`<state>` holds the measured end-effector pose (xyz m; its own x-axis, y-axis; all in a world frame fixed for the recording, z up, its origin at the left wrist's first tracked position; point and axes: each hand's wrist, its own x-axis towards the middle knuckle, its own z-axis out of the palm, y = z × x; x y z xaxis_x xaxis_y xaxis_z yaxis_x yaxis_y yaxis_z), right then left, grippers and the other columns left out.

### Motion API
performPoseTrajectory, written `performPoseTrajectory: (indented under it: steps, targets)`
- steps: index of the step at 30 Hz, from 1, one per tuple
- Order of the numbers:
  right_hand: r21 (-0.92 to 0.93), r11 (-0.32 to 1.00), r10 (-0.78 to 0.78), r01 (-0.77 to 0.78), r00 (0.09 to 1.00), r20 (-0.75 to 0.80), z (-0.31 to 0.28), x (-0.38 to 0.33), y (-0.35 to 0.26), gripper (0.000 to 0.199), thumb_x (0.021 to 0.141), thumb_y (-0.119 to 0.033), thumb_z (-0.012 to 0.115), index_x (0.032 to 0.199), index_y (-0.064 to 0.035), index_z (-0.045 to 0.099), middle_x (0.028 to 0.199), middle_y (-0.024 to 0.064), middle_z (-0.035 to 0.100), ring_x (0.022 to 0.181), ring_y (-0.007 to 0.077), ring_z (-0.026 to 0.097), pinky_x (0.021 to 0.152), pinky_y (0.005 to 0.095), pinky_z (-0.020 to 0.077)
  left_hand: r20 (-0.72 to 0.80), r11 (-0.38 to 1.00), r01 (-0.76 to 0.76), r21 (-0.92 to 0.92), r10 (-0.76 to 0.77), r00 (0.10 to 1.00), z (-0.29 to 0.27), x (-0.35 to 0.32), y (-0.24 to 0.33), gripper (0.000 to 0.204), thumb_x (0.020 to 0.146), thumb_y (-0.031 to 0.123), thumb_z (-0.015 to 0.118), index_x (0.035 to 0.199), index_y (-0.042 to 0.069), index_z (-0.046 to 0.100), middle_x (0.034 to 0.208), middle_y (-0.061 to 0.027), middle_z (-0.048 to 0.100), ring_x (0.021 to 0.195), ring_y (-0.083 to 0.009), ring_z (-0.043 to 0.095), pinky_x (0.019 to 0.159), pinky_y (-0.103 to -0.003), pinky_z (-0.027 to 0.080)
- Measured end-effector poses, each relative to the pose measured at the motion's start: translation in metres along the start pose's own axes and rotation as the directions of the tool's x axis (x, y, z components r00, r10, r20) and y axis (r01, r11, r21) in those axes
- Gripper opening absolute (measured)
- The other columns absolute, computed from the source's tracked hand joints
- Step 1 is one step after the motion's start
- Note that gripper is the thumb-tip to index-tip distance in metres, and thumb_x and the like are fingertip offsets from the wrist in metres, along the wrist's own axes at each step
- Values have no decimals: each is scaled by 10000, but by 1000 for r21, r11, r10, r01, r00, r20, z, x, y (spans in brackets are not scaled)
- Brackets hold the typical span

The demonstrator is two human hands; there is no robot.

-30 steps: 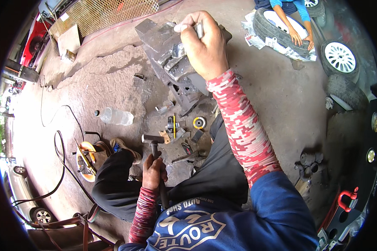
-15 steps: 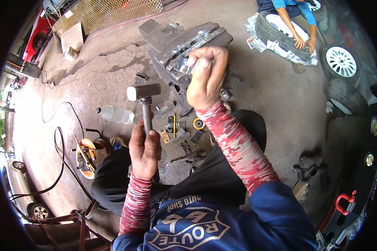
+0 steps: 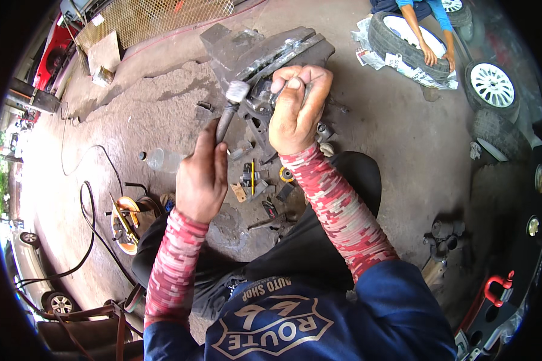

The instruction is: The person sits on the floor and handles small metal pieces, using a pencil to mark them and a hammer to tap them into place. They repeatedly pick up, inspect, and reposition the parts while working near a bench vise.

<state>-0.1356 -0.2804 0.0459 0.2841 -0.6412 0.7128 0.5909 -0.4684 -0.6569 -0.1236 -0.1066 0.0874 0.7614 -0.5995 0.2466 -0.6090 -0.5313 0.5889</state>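
Head view, looking down at a concrete workshop floor (image 3: pixel 403 156). Left hand (image 3: pixel 202 177) is wrapped fully closed around the handle of a hammer (image 3: pixel 229 108); the handle rises from the fist toward the upper right, and the grey steel head sits just beside the metal assembly (image 3: pixel 253 51), close to the right hand. Whether the hammer head touches the assembly cannot be told. Right hand (image 3: pixel 295 108) is clenched tight around a thin dark metal tool (image 3: pixel 278 91), only a short piece of which shows between the fingers (image 3: pixel 310 75); its tip is hidden against the assembly. The assembly is a large grey, greasy block with flat plates, lying on the floor directly ahead of both hands. Both forearms wear red patterned sleeves under a blue shirt.

Small parts (image 3: pixel 256 180) lie scattered on the floor between the hands and the person's knees, among them a yellow-and-black ring (image 3: pixel 286 174). A clear plastic bottle (image 3: pixel 159 159) lies to the left, and an orange cable reel (image 3: pixel 126 222) with a black cable (image 3: pixel 87 204) lies lower left. At upper right, another person's hands (image 3: pixel 436 55) rest on a tyre (image 3: pixel 403 36) set on newspaper; a wheel with a white rim (image 3: pixel 491 84) lies near it.
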Motion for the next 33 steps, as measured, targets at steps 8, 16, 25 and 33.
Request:
performPoseTrajectory:
  steps: [8, 16, 25, 33]
  targets:
    - [-60, 998, -8, 10, 999, 31, -7, -1, -2, 64, 980, -73, 396, 1012, -18, 393, 898, 119, 510, 799, 190, 489, 762, 339, 443, -336, 922, -233, -311, 123, 934, -14, -25, 18, 417, 1034, 225, 468, 1348, -49, 478, 797, -71, 618, 556, -121, 499, 549, -274, 411]
    - [6, 1000, 1, -1, 1000, 14, -9, -1, -2, 69, 1003, -87, 414, 1029, -26, 393, 902, 129, 510, 771, 200, 503, 736, 341, 461, -20, 966, 223, -131, -228, 973, 7, -18, -22, 331, 1028, 158, 502, 1293, -39, 501, 641, -75, 488, 530, -140, 475, 482, -320, 362]
    - [14, 999, 44, -44, 999, 28, -8, -2, -2, 67, 988, -60, 419, 1030, -26, 378, 891, 127, 505, 743, 191, 485, 723, 341, 457, -46, 988, -49, -144, 43, 998, 12, -13, 6, 326, 1031, 150, 451, 1308, -10, 513, 646, -161, 513, 531, -219, 490, 500, -382, 385]
    - [-53, 998, -25, 25, 1000, -2, -13, -7, 2, 61, 981, -45, 471, 1017, -30, 425, 964, 128, 526, 826, 191, 509, 773, 317, 458, -24, 970, -68, -234, 64, 998, 32, -44, -37, 318, 1014, 254, 549, 1167, -24, 577, 705, -180, 557, 598, -251, 511, 573, -379, 426]
